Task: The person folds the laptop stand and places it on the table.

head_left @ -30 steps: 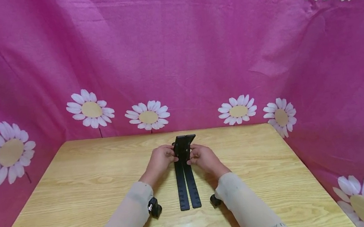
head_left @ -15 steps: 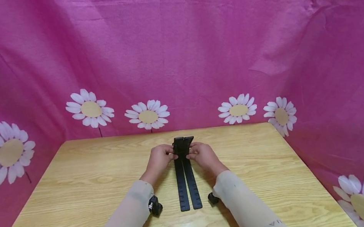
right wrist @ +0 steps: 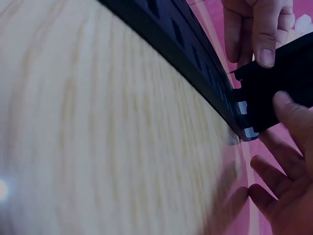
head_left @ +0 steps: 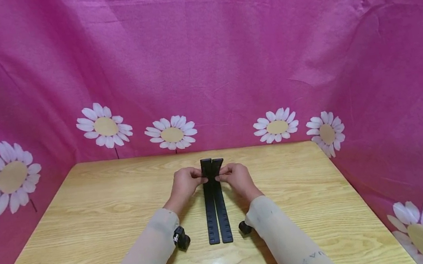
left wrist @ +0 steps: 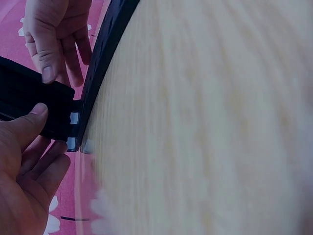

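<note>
Pinching the upright end flap of a pair of long black slotted plastic strips [head_left: 216, 208] from both sides: left hand [head_left: 184, 184] with thumb and curled fingers closed on the left face of the flap, right hand [head_left: 236, 178] mirroring it on the right face. Lying flat side by side down the middle of the pale wooden table [head_left: 86, 221], touching along their inner edges, far ends rising between the two hands, near ends pointing back toward the sleeves. Showing in the left wrist view as a dark folded piece under the left thumb [left wrist: 29, 120], seemingly hooked by small tabs into the edge of the flat strip, though blurred there and hard to be sure of. Showing likewise in the right wrist view, with the flap [right wrist: 279, 78] held between right thumb and the opposite hand's fingertip.

Judging the hold: keeping both pinches level and equal, so as to keep the flap square to the flat strips; pressing close to the joint, not at the tip, for less twisting; keeping the strips seated on the wood while pressing.

Resting near the forearms: two small black knob-like parts [head_left: 181, 240], one each side of the strips. Seeing no containers anywhere on the table. Hanging behind: pink daisy-printed cloth [head_left: 225, 58].
</note>
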Action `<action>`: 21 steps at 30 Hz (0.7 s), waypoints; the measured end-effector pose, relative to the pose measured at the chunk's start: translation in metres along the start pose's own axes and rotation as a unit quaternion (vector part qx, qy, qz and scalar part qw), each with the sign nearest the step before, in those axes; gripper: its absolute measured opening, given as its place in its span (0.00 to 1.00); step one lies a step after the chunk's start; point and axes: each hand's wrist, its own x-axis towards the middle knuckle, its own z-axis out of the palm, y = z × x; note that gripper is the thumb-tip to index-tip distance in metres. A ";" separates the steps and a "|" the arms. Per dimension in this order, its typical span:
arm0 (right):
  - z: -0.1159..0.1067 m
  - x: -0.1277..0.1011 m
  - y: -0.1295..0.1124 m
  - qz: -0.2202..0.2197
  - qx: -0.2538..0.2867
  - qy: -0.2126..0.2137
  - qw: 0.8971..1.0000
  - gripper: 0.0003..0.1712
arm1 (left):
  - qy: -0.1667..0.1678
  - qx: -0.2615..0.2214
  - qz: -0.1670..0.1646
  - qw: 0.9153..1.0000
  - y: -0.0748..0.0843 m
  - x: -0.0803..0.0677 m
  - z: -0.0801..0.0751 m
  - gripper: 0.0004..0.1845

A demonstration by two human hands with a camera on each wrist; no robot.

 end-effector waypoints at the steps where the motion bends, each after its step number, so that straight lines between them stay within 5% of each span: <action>1: 0.000 0.000 0.000 0.005 0.017 0.007 1.000 0.08 | 0.004 -0.001 -0.001 1.000 0.000 0.000 0.000 0.05; 9: 0.000 0.001 -0.002 -0.015 0.098 -0.004 0.995 0.09 | -0.003 -0.072 0.005 0.997 0.001 0.002 -0.005 0.13; 21: -0.018 0.000 -0.004 0.004 0.089 -0.102 0.991 0.10 | -0.073 -0.054 0.007 0.996 -0.003 0.003 -0.014 0.09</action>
